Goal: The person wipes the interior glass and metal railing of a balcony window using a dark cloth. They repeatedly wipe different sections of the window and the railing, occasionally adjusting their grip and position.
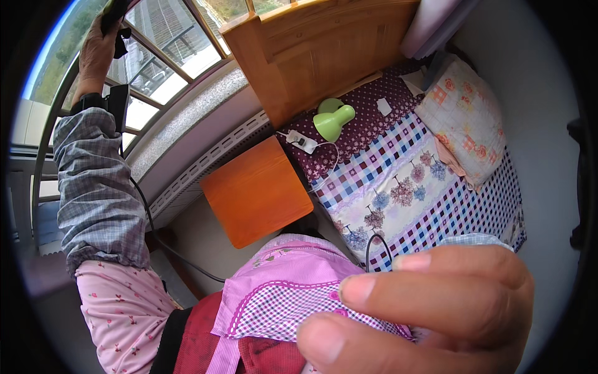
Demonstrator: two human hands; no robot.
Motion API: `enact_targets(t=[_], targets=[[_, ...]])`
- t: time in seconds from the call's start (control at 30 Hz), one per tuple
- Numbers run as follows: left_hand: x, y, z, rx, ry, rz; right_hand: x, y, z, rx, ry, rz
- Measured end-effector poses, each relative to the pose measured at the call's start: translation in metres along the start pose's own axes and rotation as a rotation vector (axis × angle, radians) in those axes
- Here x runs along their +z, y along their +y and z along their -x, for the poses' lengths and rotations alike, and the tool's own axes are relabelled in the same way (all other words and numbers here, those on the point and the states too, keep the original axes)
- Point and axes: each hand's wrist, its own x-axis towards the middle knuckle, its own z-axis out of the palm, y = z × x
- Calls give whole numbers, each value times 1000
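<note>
My left hand (96, 50) is raised high at the upper left, against the window frame (163, 55). Its fingers are closed around a dark object (116, 14) whose kind I cannot make out. A black band with a small black box (103, 103) sits on that wrist, and a black cable (144, 212) runs down from it. My right hand (430, 311) fills the lower right, very close to the lens and blurred, with bent fingers. What it touches is hidden. A pink checked apron (280, 293) covers my front.
A bed with a checked, tree-patterned sheet (405, 187) lies to the right. On it are a green lamp (333, 119), a white switch box (303, 142) and a floral pillow (467, 118). A wooden headboard (311, 50) stands behind. An orange bedside table (255, 193) stands below the window.
</note>
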Motion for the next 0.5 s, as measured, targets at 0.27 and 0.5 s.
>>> enact_targets(t=[0.27, 0.5], targets=[[56, -15, 22, 135, -16, 127, 26, 4, -27, 83, -24, 28], [106, -8, 103, -66, -700, 277, 49, 26, -43, 130, -47, 17]])
